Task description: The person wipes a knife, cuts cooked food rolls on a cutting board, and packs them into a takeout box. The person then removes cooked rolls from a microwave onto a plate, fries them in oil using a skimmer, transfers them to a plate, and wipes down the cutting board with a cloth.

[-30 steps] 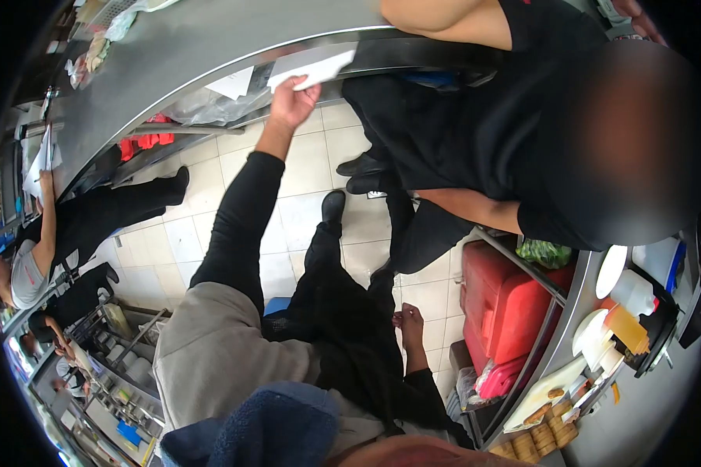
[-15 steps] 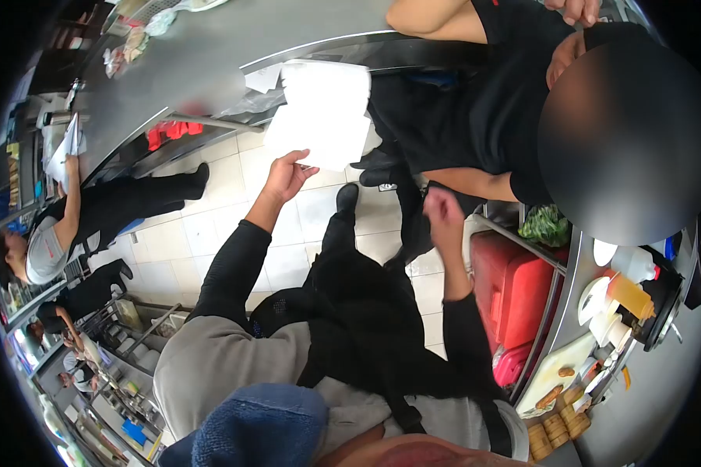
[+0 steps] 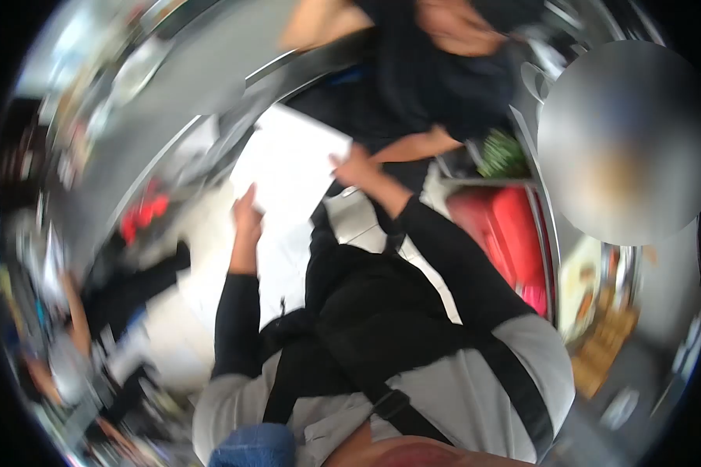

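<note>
Currently, over my remote feed, I have a flat white sheet of paper [image 3: 292, 152] just left of the frame's upper centre. My left hand [image 3: 248, 220] has its fingers closed on the lower-left edge; my right hand [image 3: 358, 169], blurred, pinches the right corner.

White paper [image 3: 290, 159] in bare fingers [image 3: 346, 171]

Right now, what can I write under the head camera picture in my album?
Left hand and right hand at the edges of white paper, red container to the right.
</note>
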Tool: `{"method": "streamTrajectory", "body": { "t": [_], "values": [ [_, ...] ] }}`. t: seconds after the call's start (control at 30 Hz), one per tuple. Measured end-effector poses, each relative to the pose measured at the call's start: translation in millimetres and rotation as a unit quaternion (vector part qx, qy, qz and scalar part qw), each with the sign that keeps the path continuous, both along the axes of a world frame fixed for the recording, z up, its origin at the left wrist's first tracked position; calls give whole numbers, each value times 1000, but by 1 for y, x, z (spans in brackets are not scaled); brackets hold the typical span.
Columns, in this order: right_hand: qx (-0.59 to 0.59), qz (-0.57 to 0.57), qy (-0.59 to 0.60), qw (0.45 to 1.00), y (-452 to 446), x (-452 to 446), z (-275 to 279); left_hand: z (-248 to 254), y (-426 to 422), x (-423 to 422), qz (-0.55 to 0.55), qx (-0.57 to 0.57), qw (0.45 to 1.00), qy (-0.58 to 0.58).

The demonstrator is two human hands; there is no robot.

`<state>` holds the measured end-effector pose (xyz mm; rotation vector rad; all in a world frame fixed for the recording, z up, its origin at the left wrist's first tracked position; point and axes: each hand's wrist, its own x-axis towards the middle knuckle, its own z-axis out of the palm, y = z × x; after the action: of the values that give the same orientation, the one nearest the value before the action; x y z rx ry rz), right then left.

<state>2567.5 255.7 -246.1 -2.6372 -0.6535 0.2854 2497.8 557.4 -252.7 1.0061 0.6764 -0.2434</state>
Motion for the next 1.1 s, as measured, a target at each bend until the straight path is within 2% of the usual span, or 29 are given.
{"method": "streamTrajectory", "body": {
  "t": [0.03,0.07,0.1,0.13,0.2,0.27,0.3,0.33,0.37,0.4,0.43,0.47,0.53,0.6,0.67,0.7,0.73,0.8,0.87,1.0,1.1],
  "values": [
    [180,-141,135,964,-1,-17,-6,-36,26,6,2,-12,1000,-22],
    [324,-275,197,883,-3,-34,-12,-15,25,13,57,64,996,32],
    [390,-341,236,822,-15,-59,-12,-16,40,11,62,167,980,92],
    [457,-392,272,751,-22,-80,-9,-45,64,20,63,143,986,57],
    [527,-460,352,622,-61,-120,-7,-63,99,25,-52,140,989,14],
    [604,-529,301,515,-93,-168,11,-69,91,29,-189,176,965,37],
    [633,-544,279,474,-110,-189,19,-69,81,30,-248,196,947,48],
    [662,-555,261,430,-127,-208,24,-58,56,27,-310,190,932,1],
    [670,-565,244,415,-143,-224,26,-30,17,17,-367,184,911,-48],
    [678,-573,227,401,-156,-236,26,-12,-19,12,-421,179,884,-97],
    [706,-575,233,343,-168,-247,27,-11,-49,12,-504,166,835,-146],
    [711,-576,229,332,-175,-252,29,-12,-83,11,-582,151,775,-193],
    [719,-581,226,307,-179,-259,44,21,-168,-9,-658,101,722,-190],
    [742,-537,233,325,-181,-254,53,56,-243,-41,-667,58,708,-224],
    [732,-518,226,379,-187,-247,76,62,-304,-79,-583,-5,773,-252],
    [718,-510,224,418,-193,-249,76,75,-321,-85,-620,31,766,-167],
    [703,-502,217,455,-199,-253,77,88,-340,-102,-546,16,831,-109],
    [664,-465,210,547,-217,-256,83,123,-376,-118,-386,39,920,-61],
    [607,-405,216,649,-238,-268,92,114,-379,-119,-338,17,939,-63],
    [530,-286,267,753,-294,-269,100,110,-354,-106,-307,16,947,-96],
    [583,-441,157,664,-355,-227,83,117,-320,-103,-312,105,937,-121]
  ]
}}
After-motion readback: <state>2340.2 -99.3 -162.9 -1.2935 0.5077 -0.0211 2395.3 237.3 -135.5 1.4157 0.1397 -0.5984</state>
